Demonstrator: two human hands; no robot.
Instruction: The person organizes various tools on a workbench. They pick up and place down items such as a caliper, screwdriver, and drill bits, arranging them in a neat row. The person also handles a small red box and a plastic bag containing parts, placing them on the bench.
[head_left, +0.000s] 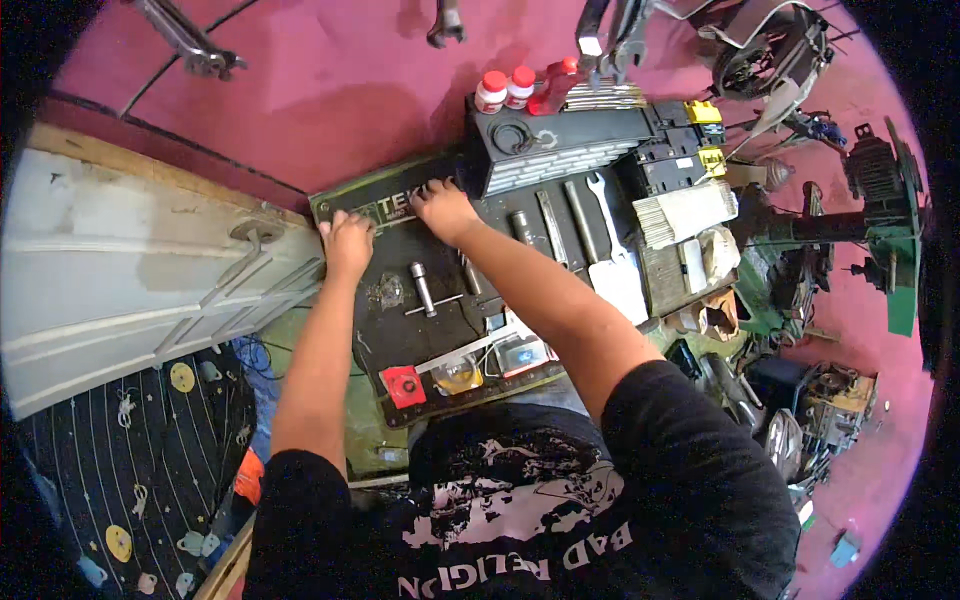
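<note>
At the far left of a dark workbench mat (390,335), my left hand (348,243) rests on a printed dark strip with green edging, its fingers spread. My right hand (446,210) lies on the same strip further right, fingers stretched out and apart. Between my arms are a T-handle socket wrench (424,290) and a small clear plastic bag (390,291). Right of my right forearm lie a metal socket (522,228), a flat metal bar (552,227), a metal rod (580,222) and an open-end wrench (607,212). My right forearm partly covers another metal tool (470,273).
A red packet (403,387), a yellow-and-black packet (457,376) and a white sheet (619,290) lie nearer me. Behind stands a dark box (580,130) with red-capped bottles (491,92). A white door (150,270) borders the left; a green machine (903,290) stands right.
</note>
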